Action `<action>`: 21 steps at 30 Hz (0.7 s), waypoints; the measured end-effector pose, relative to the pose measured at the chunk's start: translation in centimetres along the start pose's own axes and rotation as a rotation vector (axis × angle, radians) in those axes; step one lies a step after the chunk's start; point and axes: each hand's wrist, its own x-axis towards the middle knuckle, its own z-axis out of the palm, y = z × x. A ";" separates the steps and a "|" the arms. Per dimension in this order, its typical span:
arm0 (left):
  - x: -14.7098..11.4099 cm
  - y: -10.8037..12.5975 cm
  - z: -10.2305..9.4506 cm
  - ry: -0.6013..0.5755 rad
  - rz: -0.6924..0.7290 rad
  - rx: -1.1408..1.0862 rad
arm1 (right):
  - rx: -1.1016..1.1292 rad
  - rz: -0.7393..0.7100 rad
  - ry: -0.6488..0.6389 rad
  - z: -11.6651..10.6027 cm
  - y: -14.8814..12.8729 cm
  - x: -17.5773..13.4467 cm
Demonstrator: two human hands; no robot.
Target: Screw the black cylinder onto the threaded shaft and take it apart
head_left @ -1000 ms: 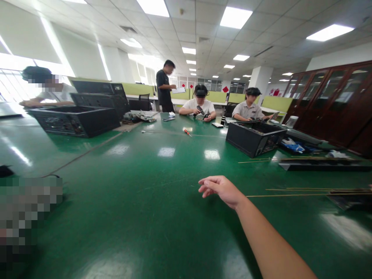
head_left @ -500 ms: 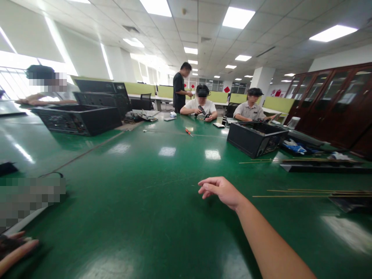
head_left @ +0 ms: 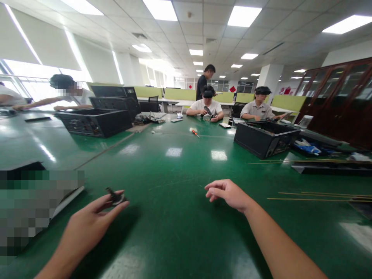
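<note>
At the left, my left hand (head_left: 87, 224) is closed on a small dark part (head_left: 117, 198), pinched between thumb and fingers; it has a rounded light-grey edge and a short dark piece sticking up, and its exact kind I cannot make out. The hand is raised above the green table (head_left: 171, 217). My right hand (head_left: 228, 193) hovers over the middle of the table with its fingers loosely bent and apart, holding nothing. Some distance separates the two hands.
Black computer cases (head_left: 99, 120) stand far left, and another case (head_left: 266, 137) is at the right. A red screwdriver (head_left: 195, 133) lies ahead. Thin yellowish rods (head_left: 314, 198) lie on the right. Several people sit or stand around the table. A blurred-out object (head_left: 37, 209) occupies the near left.
My left hand has come in from the lower left edge, bringing the small dark part up and to the right. My right hand keeps nearly the same pose; the view has shifted slightly left.
</note>
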 end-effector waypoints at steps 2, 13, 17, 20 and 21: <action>1.0 2.9 2.7 -0.131 0.113 -0.098 | -0.047 0.005 -0.007 0.0 -0.1 0.0; 1.9 12.3 13.7 -0.349 0.548 -0.297 | -0.508 -0.167 0.102 0.0 0.8 0.1; 1.5 11.3 14.0 -0.500 0.665 -0.353 | -0.648 -0.220 0.150 0.8 0.3 0.0; 1.5 10.8 14.3 -0.547 0.646 -0.370 | -0.697 -0.253 0.155 1.4 -0.2 -0.2; 1.6 10.7 14.4 -0.540 0.621 -0.372 | -0.720 -0.260 0.154 1.6 -0.3 -0.2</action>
